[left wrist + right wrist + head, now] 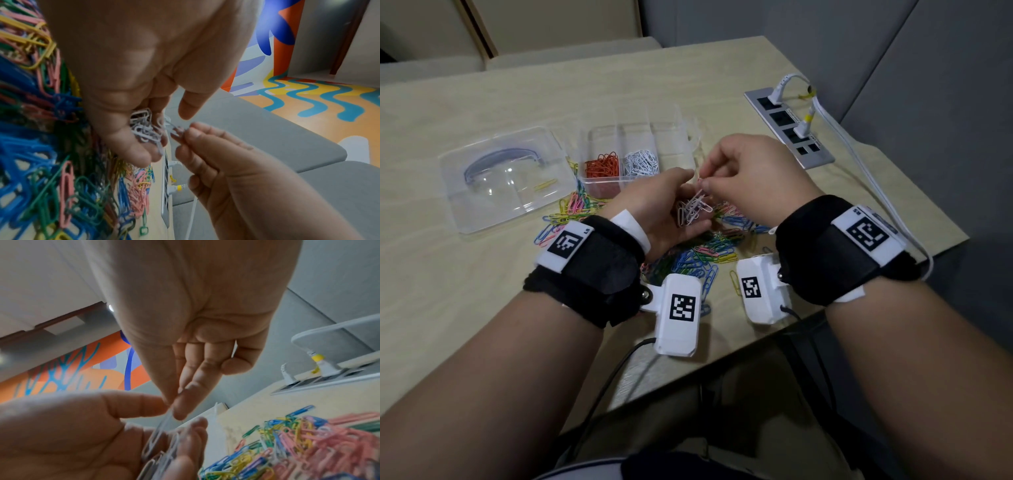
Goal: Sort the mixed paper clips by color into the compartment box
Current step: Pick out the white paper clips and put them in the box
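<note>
The left hand (pixel 664 209) lies palm up over the mixed pile (pixel 709 250), fingers curled into a cup round a bunch of white clips (pixel 693 209). The right hand (pixel 748 178) is just beside it on the side toward the worktop's right edge, thumb and forefinger pinching one white clip (pixel 174 128) at the top of the bunch (a second clip may be hooked to it; blur hides that).

The pinched clip's long axis runs down from the right fingertips (pixel 180 404) into the left palm, its free end pointing at the bunch and tangled in it. So the right hand holds the upper end and the left holds the rest, touching through the clips.

The box (pixel 640 150) sits past both hands toward the far edge, its long side running left to right. White clips (pixel 641 162) fill the middle compartment, orange ones (pixel 602 165) the one to its left, and the one to its right looks empty. That white compartment lies straight ahead of the left hand, nearer to it than to the right. I judge the bunch goes there next, a short forward reach once the pinched clip is free.

The lid (pixel 506 174) lies near the left edge.
</note>
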The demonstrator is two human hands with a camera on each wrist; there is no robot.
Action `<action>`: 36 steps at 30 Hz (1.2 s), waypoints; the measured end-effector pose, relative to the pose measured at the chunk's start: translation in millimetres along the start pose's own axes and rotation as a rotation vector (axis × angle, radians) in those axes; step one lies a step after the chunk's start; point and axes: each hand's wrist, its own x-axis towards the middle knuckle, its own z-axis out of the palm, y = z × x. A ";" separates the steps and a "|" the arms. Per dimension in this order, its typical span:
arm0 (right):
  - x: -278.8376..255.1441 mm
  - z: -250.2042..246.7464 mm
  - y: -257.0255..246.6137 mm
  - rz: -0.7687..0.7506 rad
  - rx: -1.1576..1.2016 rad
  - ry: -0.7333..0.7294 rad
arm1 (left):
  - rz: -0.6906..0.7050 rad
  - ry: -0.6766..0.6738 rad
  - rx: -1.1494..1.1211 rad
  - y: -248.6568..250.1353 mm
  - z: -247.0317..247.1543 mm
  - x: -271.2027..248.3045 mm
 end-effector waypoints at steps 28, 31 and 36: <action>11.7 25.1 11.0 0.073 -0.659 -0.270 | 0.007 0.030 -0.032 2.4 -14.2 -8.0; 9.0 24.9 6.0 0.033 -0.661 -0.271 | 0.014 0.038 -0.037 2.5 -14.7 -7.2; 4.2 27.6 -1.8 0.055 -0.735 -0.346 | 0.013 0.046 -0.018 2.2 -12.6 -7.2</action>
